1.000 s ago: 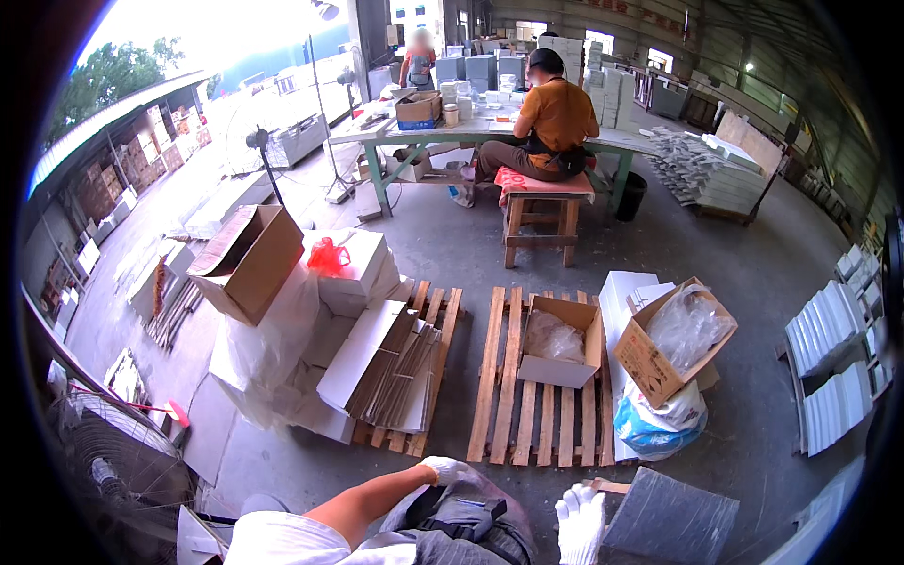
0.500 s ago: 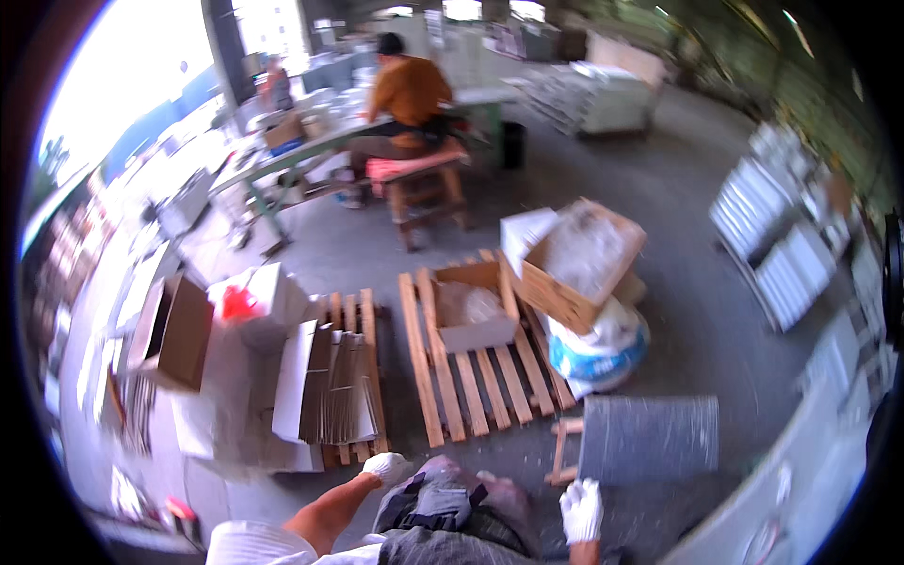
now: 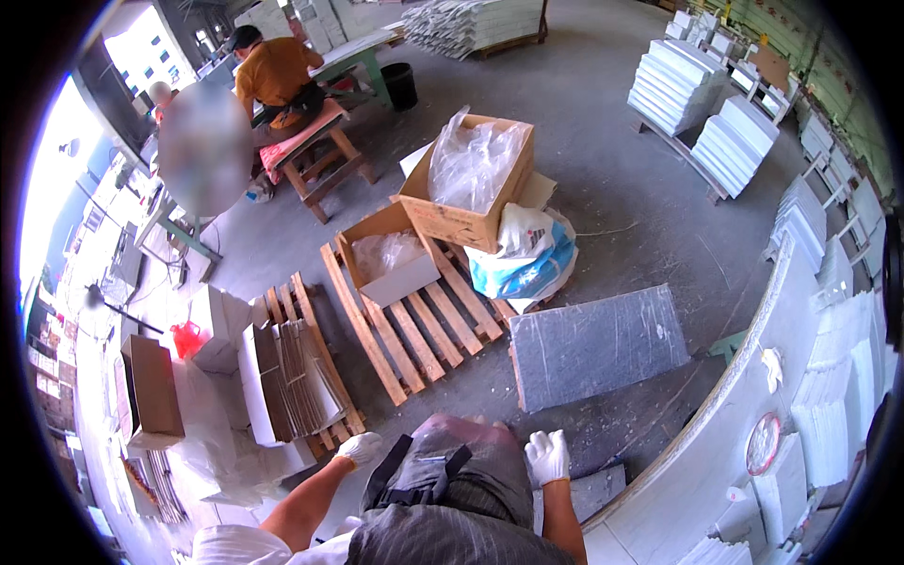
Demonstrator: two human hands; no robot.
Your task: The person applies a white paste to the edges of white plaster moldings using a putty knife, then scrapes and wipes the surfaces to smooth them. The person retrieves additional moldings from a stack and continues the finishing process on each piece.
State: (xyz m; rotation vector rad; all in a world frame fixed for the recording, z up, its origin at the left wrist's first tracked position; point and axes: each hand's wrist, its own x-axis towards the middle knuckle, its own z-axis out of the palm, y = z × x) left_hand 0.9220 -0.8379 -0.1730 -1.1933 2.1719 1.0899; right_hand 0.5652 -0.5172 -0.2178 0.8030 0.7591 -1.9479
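Note:
My left hand (image 3: 361, 448), in a white glove, hangs beside my left thigh near a wooden pallet's corner. Its fingers look loosely stretched, and nothing shows in them. At my right side, my right hand (image 3: 548, 459), also gloved in white, has its fingers a little apart and holds nothing. A grey apron (image 3: 452, 490) with a dark strap covers my front. Closest ahead on the right is a low bench with a scuffed grey top (image 3: 603, 348). Folded cardboard sheets (image 3: 303, 377) stand upright in a white carton on the left pallet (image 3: 315, 330).
Another pallet (image 3: 414, 353) bears an open box (image 3: 388, 282) with clear plastic. A larger carton (image 3: 461, 226) of plastic film rests above a white-and-blue sack (image 3: 527, 268). White slabs (image 3: 669, 89) stand at right, beyond a long pale table (image 3: 697, 471). A seated person (image 3: 278, 80) works far left.
My view has swung to the right, so the pallets and boxes sit further left. More of the pale table shows. Both hands stay at my sides.

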